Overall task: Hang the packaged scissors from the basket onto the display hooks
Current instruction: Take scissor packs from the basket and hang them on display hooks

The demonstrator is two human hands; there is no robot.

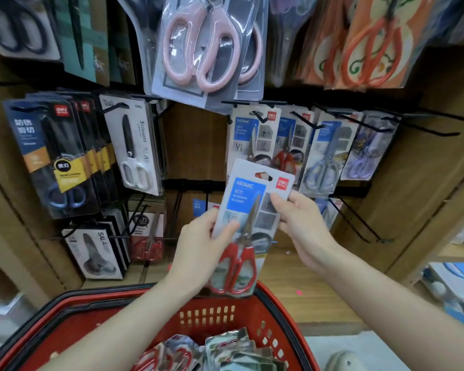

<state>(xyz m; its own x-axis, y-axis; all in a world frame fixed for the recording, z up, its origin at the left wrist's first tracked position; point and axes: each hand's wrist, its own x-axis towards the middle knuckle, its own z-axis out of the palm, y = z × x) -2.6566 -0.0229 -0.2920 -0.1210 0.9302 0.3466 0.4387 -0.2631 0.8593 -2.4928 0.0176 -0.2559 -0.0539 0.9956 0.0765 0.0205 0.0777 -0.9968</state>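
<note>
A pack of red-handled scissors (pixel 248 210) on a white and blue card is held up in front of the display, above the red basket (pixel 265 303). My left hand (pixel 198 253) grips its lower left side, thumb on the front. My right hand (pixel 298 223) pinches its upper right edge. The card's hang hole sits just below a black hook (pixel 261 117) that carries a matching pack (pixel 252 137). More packs of red scissors (pixel 212 352) lie in the basket.
Rows of black hooks hold other packaged scissors: black and blue ones (pixel 56 156) at left, white ones (pixel 134 145), pink ones (pixel 201 46) above, grey ones (pixel 324 156) at right. Long bare hooks (pixel 426 124) jut out at right. Cardboard panels back the display.
</note>
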